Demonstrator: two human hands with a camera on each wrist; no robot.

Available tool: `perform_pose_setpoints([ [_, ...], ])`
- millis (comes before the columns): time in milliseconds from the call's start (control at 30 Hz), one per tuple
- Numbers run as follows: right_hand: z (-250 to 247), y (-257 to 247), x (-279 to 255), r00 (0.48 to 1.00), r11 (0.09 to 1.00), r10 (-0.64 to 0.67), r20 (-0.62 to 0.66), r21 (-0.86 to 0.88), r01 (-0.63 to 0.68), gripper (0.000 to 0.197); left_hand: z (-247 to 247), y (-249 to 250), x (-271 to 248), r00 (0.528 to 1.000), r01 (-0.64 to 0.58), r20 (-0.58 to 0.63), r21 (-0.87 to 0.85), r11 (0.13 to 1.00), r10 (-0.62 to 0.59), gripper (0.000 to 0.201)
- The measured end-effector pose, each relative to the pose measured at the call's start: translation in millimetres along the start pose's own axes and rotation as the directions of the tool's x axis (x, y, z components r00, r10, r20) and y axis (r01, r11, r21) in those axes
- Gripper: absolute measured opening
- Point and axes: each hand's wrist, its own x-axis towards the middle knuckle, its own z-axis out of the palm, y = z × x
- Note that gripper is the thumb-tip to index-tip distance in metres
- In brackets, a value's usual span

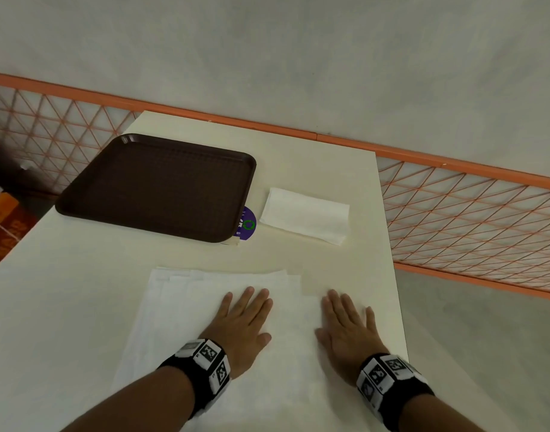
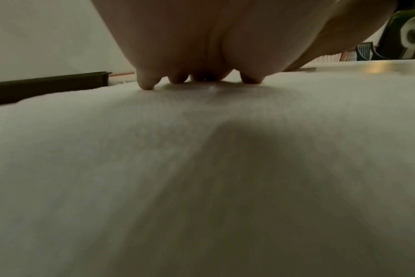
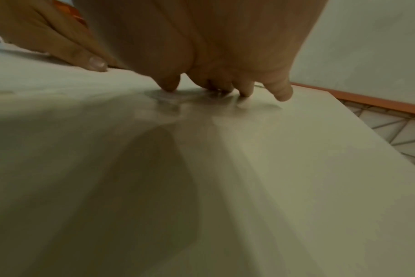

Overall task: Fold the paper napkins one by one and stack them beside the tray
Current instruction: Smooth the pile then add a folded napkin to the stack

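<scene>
A pile of flat white paper napkins (image 1: 180, 313) lies at the near part of the cream table (image 1: 90, 263). My left hand (image 1: 241, 319) lies flat on it, fingers straight and pressing the paper (image 2: 107, 168). My right hand (image 1: 345, 322) lies flat at the pile's right edge, fingers (image 3: 282, 91) straight, partly on the napkin and partly on the bare table. One folded napkin (image 1: 306, 215) lies right of the dark brown tray (image 1: 155, 185), which holds nothing.
A purple round sticker or card (image 1: 247, 224) peeks from under the tray's near right corner. The table's right edge (image 1: 389, 244) runs close to my right hand. An orange lattice fence (image 1: 473, 213) stands behind and to the right. An orange box (image 1: 2, 226) sits at the far left.
</scene>
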Motion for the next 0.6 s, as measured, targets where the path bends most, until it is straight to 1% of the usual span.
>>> perform_pose_setpoints([
  [33,-2,-2,2,1.0,1.0,0.024,-0.006,0.006,-0.024,0.084,-5,3,0,1.0,0.001,-0.011,-0.002,1.0,-0.001,0.061],
  [67,-4,-7,5,1.0,1.0,0.018,-0.016,0.01,-0.018,0.075,-10,6,2,0.999,0.0,-0.033,0.004,1.0,0.0,0.064],
  [100,-7,-16,8,1.0,1.0,-0.017,-0.026,0.016,0.017,0.066,-13,8,4,1.0,-0.004,-0.027,0.008,1.0,0.004,0.067],
  [167,-10,-34,15,0.991,0.991,-0.13,-0.033,0.014,0.13,0.059,-15,10,6,0.997,-0.028,0.074,0.032,0.999,0.026,0.069],
  [200,-10,-40,17,0.984,0.984,-0.179,-0.026,0.001,0.179,0.06,-17,11,6,0.995,-0.009,0.099,0.02,1.0,0.007,0.068],
  [233,-11,-42,17,0.979,0.979,-0.204,-0.023,-0.02,0.203,0.065,-20,12,7,0.994,0.004,0.106,0.022,1.0,-0.006,0.066],
  [267,-9,-39,18,0.979,0.979,-0.202,-0.032,-0.035,0.201,0.07,-22,12,8,0.994,0.009,0.104,0.035,0.999,-0.013,0.065],
  [333,-8,-25,16,0.989,0.989,-0.145,-0.031,-0.032,0.144,0.066,-26,15,10,0.993,0.034,0.112,0.038,0.999,-0.038,0.065],
  [400,-10,-13,14,0.997,0.997,-0.074,-0.029,-0.029,0.073,0.063,-30,20,13,0.994,0.055,0.096,0.037,0.998,-0.058,0.064],
  [433,-10,-11,14,0.998,0.998,-0.059,-0.034,-0.034,0.058,0.061,-28,23,15,0.994,0.071,0.083,0.024,0.997,-0.073,0.064],
  [500,-9,-12,15,0.994,0.996,-0.085,-0.062,-0.036,0.083,0.064,-28,34,18,0.995,0.08,0.06,-0.017,0.997,-0.079,0.063],
  [567,-4,-18,15,0.985,0.987,-0.157,-0.067,-0.049,0.154,0.079,-22,38,18,0.998,0.052,0.03,-0.045,0.998,-0.051,0.07],
  [600,0,-19,15,0.983,0.984,-0.172,-0.061,-0.048,0.169,0.083,-21,37,16,0.998,0.051,0.046,-0.018,0.999,-0.05,0.073],
])
